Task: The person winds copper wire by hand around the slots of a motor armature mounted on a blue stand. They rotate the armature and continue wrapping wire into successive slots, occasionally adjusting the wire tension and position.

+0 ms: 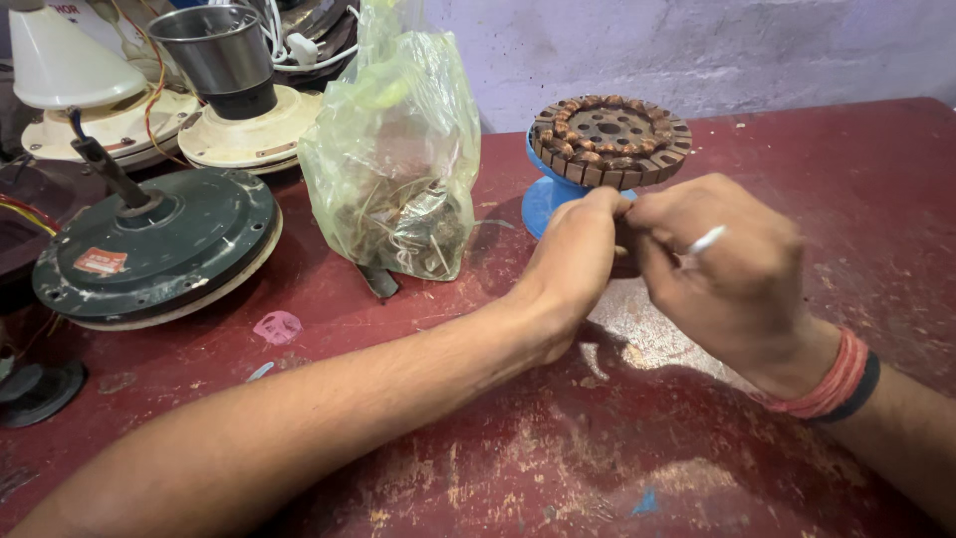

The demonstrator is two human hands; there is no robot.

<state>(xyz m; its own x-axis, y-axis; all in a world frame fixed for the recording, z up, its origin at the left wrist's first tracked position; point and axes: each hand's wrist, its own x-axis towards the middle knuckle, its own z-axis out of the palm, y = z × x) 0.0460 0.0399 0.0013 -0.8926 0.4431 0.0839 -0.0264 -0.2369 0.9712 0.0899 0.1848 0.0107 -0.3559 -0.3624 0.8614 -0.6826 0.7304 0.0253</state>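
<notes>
**Both hands pinch together just below the wound motor core**

Here we are at the red table, and both hands meet right in front of the motor core, a round slotted ring packed with copper windings. It sits level on a blue stand near the back of the table, touching nothing else.

The left hand is curled, fingertips pressed together against those of the right hand. The right is clenched too, with a thin white strip poking out between its fingers. Whatever the fingertips grip between them is hidden; I cannot tell what it is. By my reading this is fine finger work at the core's near edge, and the next move calls for a steady, small pull or tuck close to the windings without knocking the core off its stand.

Now the count. One wound core, one blue stand. One clear plastic bag stuffed with scrap wire, standing left of the core. One dark green fan motor housing with its shaft up, far left. Two cream fan bodies behind it. One pink scrap lies on the table. One red-and-black band is on the right wrist.
</notes>
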